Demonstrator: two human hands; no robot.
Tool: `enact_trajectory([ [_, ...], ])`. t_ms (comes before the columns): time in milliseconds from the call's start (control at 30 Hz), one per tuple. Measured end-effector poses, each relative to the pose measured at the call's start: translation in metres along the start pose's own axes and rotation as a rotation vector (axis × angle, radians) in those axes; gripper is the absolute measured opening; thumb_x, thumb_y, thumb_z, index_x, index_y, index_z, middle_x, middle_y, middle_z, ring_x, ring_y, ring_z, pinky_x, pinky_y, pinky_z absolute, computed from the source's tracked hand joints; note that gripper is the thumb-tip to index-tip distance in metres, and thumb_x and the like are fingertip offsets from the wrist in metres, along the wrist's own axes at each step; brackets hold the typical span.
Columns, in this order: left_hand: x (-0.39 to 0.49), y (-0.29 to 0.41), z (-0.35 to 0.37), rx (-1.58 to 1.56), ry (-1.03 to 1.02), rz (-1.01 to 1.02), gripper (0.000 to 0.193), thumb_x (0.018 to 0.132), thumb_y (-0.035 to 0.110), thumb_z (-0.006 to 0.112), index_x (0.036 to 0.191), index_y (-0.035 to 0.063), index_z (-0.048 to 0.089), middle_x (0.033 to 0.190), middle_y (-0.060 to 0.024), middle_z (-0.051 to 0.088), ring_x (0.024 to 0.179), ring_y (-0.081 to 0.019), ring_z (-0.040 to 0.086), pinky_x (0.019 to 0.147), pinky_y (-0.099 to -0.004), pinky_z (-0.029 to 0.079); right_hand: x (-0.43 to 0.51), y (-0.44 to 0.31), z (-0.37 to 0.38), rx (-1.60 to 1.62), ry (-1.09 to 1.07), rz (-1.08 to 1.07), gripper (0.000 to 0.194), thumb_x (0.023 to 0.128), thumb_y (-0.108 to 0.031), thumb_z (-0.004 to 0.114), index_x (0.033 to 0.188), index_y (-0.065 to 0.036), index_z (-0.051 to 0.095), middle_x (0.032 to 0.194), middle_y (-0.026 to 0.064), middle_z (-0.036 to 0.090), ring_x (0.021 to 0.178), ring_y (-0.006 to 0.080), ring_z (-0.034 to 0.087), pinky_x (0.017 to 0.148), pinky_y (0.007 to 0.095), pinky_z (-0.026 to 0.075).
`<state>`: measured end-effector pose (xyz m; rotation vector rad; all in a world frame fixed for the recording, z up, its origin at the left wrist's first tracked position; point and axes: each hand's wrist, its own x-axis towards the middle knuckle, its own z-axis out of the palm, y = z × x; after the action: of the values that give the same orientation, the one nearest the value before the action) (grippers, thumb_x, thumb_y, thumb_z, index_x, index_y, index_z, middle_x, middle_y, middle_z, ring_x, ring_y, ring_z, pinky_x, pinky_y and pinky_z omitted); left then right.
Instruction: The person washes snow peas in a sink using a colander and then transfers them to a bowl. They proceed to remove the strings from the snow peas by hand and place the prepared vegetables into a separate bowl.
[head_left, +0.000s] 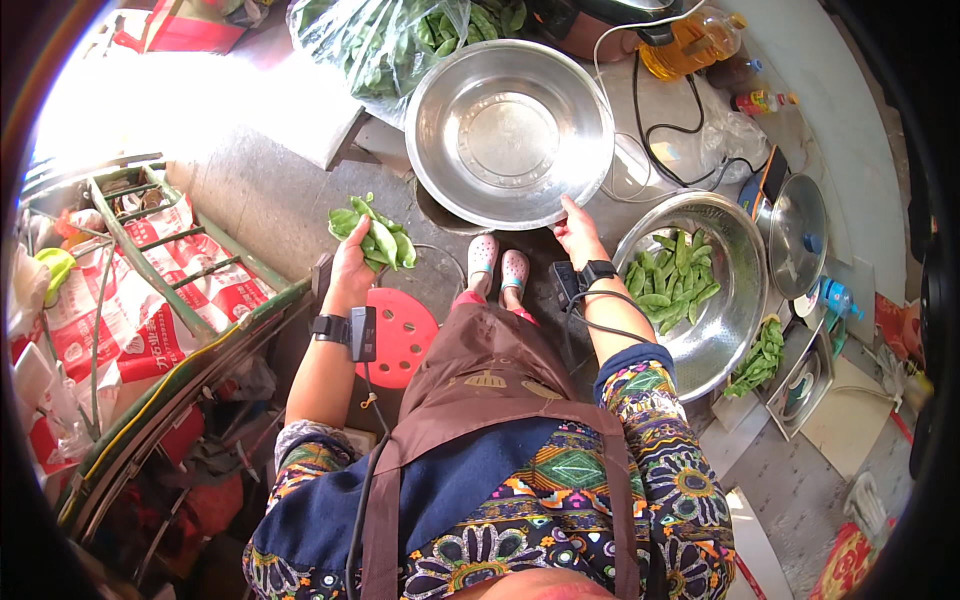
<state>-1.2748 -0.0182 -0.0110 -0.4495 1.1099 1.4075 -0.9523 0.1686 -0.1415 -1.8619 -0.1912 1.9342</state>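
Note:
A bunch of flat green bean pods (382, 236) is gripped in my left hand (352, 259), above the floor to the left of my feet. With my right hand (577, 229) I hold the near rim of a wide stainless steel basin (510, 139), thumb on top and fingers below. No beans lie inside this basin. To the right of my right forearm stands a perforated metal colander (739, 300) with a heap of bean pods (671, 277) on its bottom. Beyond the basin, a clear plastic bag (367, 52) holds many more pods.
A red round stool (397, 337) with holes stands by my left knee. At left is a green metal frame (150, 255) over red and white sacks. On the right are a glass lid (799, 236), loose greens (757, 360), an oil bottle (690, 45) and trailing cables (649, 135).

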Motion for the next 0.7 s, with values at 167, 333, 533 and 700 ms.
enact_trajectory([
  [167,0.012,-0.006,0.014,0.051,0.01,-0.02,0.023,0.086,0.025,0.061,0.1,0.0069,0.057,0.095,-0.0089,0.064,0.087,-0.0247,0.063,0.079,-0.0399,0.052,0.003,-0.012,-0.01,-0.03,-0.023,-0.041,0.022,0.08,-0.024,0.067,0.09,-0.01,0.053,0.072,0.0019,0.051,0.052,0.0107,0.042,0.038,0.0225,0.03],
  [333,0.014,-0.006,0.02,0.069,0.036,-0.02,0.025,0.087,0.025,0.058,0.103,0.0068,0.056,0.097,-0.0099,0.063,0.09,-0.0271,0.062,0.081,-0.045,0.05,-0.006,-0.016,-0.005,-0.087,-0.078,-0.038,0.02,0.081,-0.024,0.066,0.086,-0.009,0.053,0.07,0.0018,0.05,0.05,0.0094,0.04,0.037,0.0208,0.027],
  [533,0.009,-0.002,0.017,-0.018,-0.015,-0.028,0.022,0.087,0.023,0.059,0.1,0.007,0.057,0.094,-0.0092,0.064,0.088,-0.0251,0.063,0.08,-0.0405,0.052,-0.019,-0.021,0.013,-0.019,-0.231,0.056,0.018,0.078,-0.024,0.065,0.085,-0.01,0.056,0.065,0.0012,0.052,0.046,0.0102,0.041,0.035,0.0209,0.029],
  [700,0.019,0.013,-0.002,-0.035,0.02,0.044,0.023,0.087,0.024,0.058,0.101,0.0057,0.057,0.097,-0.011,0.064,0.089,-0.0266,0.063,0.082,-0.0418,0.051,-0.029,-0.02,0.021,-0.282,-0.212,0.025,0.016,0.077,-0.024,0.062,0.077,-0.009,0.058,0.064,0.0016,0.053,0.05,0.012,0.049,0.038,0.0228,0.038],
])
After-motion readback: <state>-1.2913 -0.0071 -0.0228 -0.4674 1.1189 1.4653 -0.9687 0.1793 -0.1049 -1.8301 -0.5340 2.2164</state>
